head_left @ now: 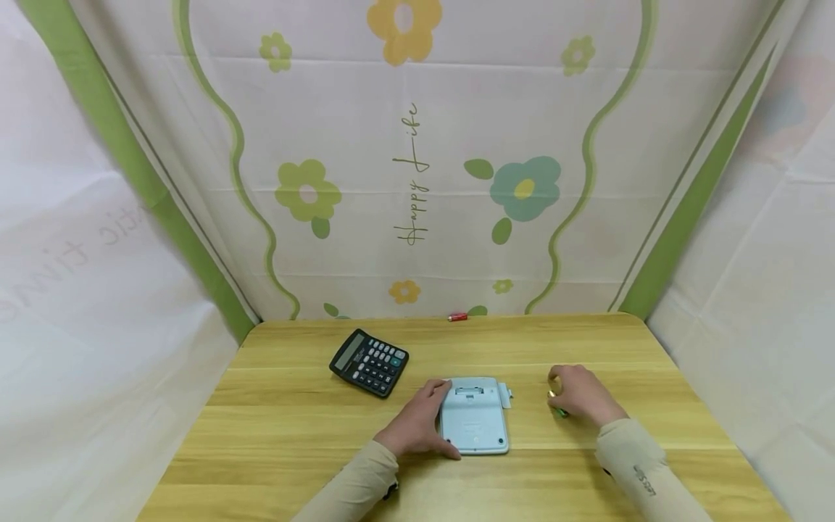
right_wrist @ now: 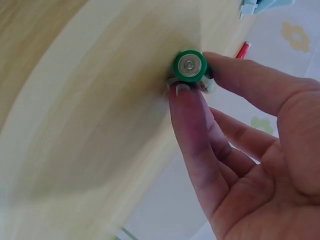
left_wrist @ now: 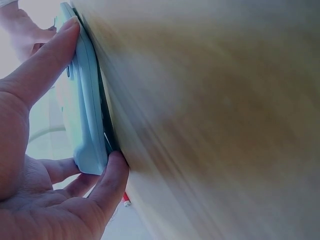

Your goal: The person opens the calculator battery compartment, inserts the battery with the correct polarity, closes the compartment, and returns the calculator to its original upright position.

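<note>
A light blue calculator lies back up on the table, with a battery compartment near its far edge. A small blue piece sits at its upper right side. My left hand grips the calculator's left side; in the left wrist view the thumb is on the near edge and fingers are at the far end. To the right, close over the table, my right hand pinches a green battery between thumb and fingertips. The battery's silver end faces the right wrist camera.
A black calculator lies keys up at the back left of the wooden table. At the table's far edge is a red battery. Printed fabric hangs behind the table and on both sides.
</note>
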Tool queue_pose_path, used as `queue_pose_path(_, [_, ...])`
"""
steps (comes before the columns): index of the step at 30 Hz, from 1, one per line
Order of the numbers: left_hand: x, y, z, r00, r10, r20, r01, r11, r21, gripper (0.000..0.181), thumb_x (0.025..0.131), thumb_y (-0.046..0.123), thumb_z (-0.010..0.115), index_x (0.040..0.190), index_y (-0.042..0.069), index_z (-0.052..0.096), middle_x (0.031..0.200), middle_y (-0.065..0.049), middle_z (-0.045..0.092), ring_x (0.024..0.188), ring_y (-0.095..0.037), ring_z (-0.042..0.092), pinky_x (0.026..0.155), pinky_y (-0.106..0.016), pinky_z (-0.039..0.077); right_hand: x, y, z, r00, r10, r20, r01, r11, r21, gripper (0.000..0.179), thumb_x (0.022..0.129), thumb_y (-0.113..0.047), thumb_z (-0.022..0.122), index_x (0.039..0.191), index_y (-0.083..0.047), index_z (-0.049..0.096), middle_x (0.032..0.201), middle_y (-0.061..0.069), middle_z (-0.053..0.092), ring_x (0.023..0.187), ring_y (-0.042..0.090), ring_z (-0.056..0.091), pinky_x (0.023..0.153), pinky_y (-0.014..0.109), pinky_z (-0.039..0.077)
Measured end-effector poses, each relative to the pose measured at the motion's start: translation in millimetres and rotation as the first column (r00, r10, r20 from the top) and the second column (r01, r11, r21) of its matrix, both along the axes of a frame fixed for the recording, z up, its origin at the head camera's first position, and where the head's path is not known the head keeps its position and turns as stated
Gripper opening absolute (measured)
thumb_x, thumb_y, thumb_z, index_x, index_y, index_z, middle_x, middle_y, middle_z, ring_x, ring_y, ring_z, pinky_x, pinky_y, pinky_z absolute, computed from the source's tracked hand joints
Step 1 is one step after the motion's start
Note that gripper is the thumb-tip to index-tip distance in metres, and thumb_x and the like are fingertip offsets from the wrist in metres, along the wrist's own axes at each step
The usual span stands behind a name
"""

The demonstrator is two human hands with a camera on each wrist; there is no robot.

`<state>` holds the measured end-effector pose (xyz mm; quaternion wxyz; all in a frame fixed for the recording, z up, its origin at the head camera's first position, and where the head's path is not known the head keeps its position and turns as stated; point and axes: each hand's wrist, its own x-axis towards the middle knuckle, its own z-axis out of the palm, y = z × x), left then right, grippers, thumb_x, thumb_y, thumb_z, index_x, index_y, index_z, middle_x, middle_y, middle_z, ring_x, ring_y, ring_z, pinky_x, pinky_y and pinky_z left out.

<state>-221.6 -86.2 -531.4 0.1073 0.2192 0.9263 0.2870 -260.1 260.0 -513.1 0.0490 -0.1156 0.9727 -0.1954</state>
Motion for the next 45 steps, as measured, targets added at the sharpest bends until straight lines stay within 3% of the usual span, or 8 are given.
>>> queue_pose_path(5, [-0.2,0.7,-1.2,1.0,-0.003,-0.002,0.003,1.0,-0.009,0.127,0.063,0.05,0.098,0.164,0.011,0.03,0.163,-0.007,0.035,0.146,-0.027,0.043,0.119,-0.046,0.042,0.3,-2.4,4.1,1.0,-0.018,-0.003,0.017,0.997,-0.077,0.036,0.085,-0.012,0.082,0.112,0.007,0.071,0.083,0.007,0.071,0.072,0.017,0.063,0.072,0.044,0.058])
queue_pose_path(9, [-0.2,1.0,-1.9,1.0,-0.003,-0.002,0.003,1.0,-0.005,0.127,0.063,0.05,0.098,0.164,0.011,0.03,0.163,-0.007,0.035,0.146,-0.027,0.043,0.119,-0.047,0.042,-0.7,-5.7,7.2,0.999,0.0,-0.045,-0.005,0.994,-0.113,0.022,0.087,-0.014,0.083,0.103,-0.001,0.077,0.083,0.001,0.07,0.074,0.013,0.061,0.071,0.037,0.056])
queue_pose_path(13, [0.1,0.6,-2.6,1.0,-0.002,-0.002,0.002,1.0,0.0,0.128,0.063,0.05,0.098,0.164,0.011,0.03,0.163,-0.007,0.035,0.146,-0.027,0.043,0.119,-0.047,0.042,-2.0,-9.5,10.8,0.997,0.048,-0.065,-0.058,0.985,-0.16,0.01,0.09,-0.017,0.081,0.096,-0.01,0.079,0.083,-0.004,0.069,0.075,0.01,0.059,0.067,0.029,0.052])
queue_pose_path(17, [0.6,-0.3,-2.7,1.0,-0.001,0.0,0.001,1.0,0.004,0.127,0.063,0.05,0.098,0.164,0.011,0.03,0.163,-0.007,0.035,0.146,-0.026,0.043,0.119,-0.047,0.042,-3.5,-12.4,13.3,0.991,0.117,-0.07,-0.131,0.964,-0.233,0.009,0.091,-0.017,0.081,0.097,-0.011,0.079,0.085,-0.006,0.07,0.077,0.009,0.061,0.067,0.024,0.052])
queue_pose_path(34, [-1.2,0.2,-4.5,1.0,0.011,0.006,-0.011,1.0,-0.001,0.128,0.062,0.052,0.098,0.164,0.013,0.031,0.164,-0.006,0.034,0.146,-0.026,0.043,0.119,-0.046,0.042,-6.8,-14.6,14.1,0.969,0.228,-0.099,-0.248,0.879,-0.407,0.013,0.092,-0.016,0.079,0.103,-0.009,0.076,0.102,0.001,0.074,0.094,0.017,0.071,0.081,0.026,0.061])
queue_pose_path(41, [-2.0,0.4,-2.7,1.0,0.005,-0.004,-0.005,1.0,-0.012,0.127,0.063,0.051,0.098,0.164,0.013,0.031,0.164,-0.007,0.034,0.146,-0.027,0.043,0.12,-0.047,0.041,-7.2,-18.7,12.6,0.979,0.185,-0.089,-0.205,0.865,-0.458,0.01,0.094,-0.012,0.076,0.104,-0.013,0.074,0.103,0.002,0.074,0.098,0.02,0.074,0.083,0.024,0.061])
queue_pose_path(45, [-1.8,0.1,-2.8,1.0,0.002,-0.005,-0.002,1.0,-0.014,0.128,0.063,0.051,0.098,0.164,0.012,0.031,0.164,-0.007,0.035,0.146,-0.027,0.043,0.12,-0.047,0.041,-6.9,-21.9,12.1,0.983,0.16,-0.09,-0.184,0.836,-0.518,0.012,0.097,-0.012,0.073,0.109,-0.01,0.071,0.105,0.006,0.074,0.099,0.025,0.075,0.082,0.027,0.062])
